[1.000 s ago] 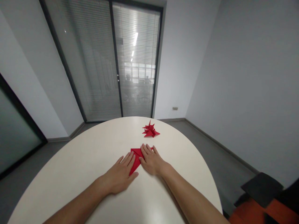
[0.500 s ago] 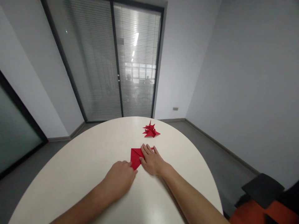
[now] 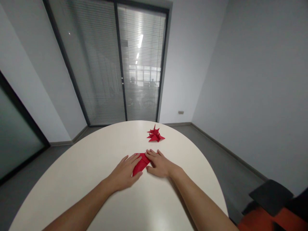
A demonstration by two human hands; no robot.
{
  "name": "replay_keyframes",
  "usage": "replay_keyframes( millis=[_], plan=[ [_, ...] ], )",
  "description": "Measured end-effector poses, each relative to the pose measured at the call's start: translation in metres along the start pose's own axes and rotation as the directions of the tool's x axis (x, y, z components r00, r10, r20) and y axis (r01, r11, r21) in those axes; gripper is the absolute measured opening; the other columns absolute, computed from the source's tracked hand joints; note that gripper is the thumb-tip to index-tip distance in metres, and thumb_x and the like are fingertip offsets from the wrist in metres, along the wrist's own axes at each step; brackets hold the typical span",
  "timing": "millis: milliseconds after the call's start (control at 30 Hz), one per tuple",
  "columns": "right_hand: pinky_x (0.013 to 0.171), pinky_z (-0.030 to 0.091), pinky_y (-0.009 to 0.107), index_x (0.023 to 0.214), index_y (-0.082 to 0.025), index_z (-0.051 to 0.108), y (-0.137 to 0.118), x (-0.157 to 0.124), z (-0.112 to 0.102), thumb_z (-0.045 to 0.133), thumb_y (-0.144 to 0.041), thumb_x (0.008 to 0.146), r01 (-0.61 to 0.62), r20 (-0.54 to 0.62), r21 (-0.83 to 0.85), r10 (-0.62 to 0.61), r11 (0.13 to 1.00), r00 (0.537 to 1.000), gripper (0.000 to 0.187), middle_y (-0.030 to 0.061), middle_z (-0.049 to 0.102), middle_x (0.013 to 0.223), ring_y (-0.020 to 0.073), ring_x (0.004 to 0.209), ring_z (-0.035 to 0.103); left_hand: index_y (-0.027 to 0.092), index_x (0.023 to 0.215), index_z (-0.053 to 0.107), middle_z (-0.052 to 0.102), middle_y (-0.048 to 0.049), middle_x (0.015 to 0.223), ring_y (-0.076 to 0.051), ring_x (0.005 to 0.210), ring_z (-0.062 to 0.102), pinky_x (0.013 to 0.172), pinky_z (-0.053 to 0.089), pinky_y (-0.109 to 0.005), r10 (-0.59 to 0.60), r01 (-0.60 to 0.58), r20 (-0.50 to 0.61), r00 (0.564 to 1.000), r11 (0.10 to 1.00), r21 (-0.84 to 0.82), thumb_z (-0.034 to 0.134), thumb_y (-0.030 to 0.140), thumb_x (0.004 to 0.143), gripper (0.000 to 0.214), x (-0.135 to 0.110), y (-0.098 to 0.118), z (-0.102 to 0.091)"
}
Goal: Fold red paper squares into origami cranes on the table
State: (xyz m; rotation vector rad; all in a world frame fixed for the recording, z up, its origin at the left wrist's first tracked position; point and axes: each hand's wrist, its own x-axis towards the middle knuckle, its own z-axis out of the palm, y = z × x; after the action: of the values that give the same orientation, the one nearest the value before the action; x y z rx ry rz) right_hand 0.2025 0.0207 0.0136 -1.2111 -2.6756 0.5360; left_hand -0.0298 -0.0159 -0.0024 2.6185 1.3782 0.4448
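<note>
A sheet of red folded paper [image 3: 141, 165] lies flat on the round white table [image 3: 96, 160], its sides partly hidden under both hands. My left hand [image 3: 125, 171] rests over its left part with fingers stretched out and the thumb along the near edge. On the right part my right hand [image 3: 160, 164] lies flat, fingers spread and pointing away from me. Beyond the hands sits a small cluster of red folded-paper figures [image 3: 156, 134] with pointed tips; they look like origami cranes.
An orange and black chair [image 3: 269, 205] stands at the lower right, beside the table. Behind the table is a dark-framed glass door [image 3: 141, 64] with blinds. A wall socket [image 3: 181, 112] is low on the back wall.
My left hand has gone from pinching the paper's near corner to lying flat over its left side, and that side looks folded inward. My right hand has shifted slightly.
</note>
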Motion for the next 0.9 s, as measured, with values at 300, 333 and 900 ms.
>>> replay_keyframes(
  millis=[300,333,900],
  plan=[
    [0.104,0.042,0.041,0.125,-0.017,0.064,0.0005,0.001,-0.0062,0.055,-0.019,0.086,0.195,-0.239,-0.046,-0.201,0.98,0.95,0.04,0.0133,0.065,0.129,0.0285,0.122,0.057,0.023,0.144,0.044,0.051,-0.0097,0.149,-0.025,0.138,0.046,0.119,0.026,-0.051,-0.025,0.016,-0.111,0.994,0.997,-0.077,0.055,0.028,0.089,0.057,0.0027,-0.0015,0.0012],
    [0.102,0.044,0.039,0.123,-0.017,0.064,0.0003,0.0011,-0.0062,0.054,-0.018,0.086,0.203,-0.248,-0.041,-0.207,0.978,0.946,0.038,0.0123,0.066,0.126,0.0273,0.12,0.059,0.023,0.144,0.044,0.052,-0.0095,0.148,-0.025,0.137,0.047,0.12,0.025,-0.052,-0.022,0.012,-0.114,0.993,0.996,-0.088,0.055,0.027,0.088,0.057,0.0027,-0.002,0.0014],
    [0.083,0.045,0.029,0.109,-0.019,0.066,0.0053,0.0029,-0.0022,0.057,-0.02,0.086,0.171,-0.275,0.047,-0.151,0.984,0.95,0.025,0.0067,0.069,0.103,0.0204,0.09,0.061,0.026,0.13,0.056,0.064,-0.0047,0.134,-0.023,0.12,0.061,0.116,0.033,-0.049,-0.022,0.004,-0.171,0.985,0.995,-0.104,0.05,0.017,0.088,0.043,0.0047,0.0003,-0.0045]
  ],
)
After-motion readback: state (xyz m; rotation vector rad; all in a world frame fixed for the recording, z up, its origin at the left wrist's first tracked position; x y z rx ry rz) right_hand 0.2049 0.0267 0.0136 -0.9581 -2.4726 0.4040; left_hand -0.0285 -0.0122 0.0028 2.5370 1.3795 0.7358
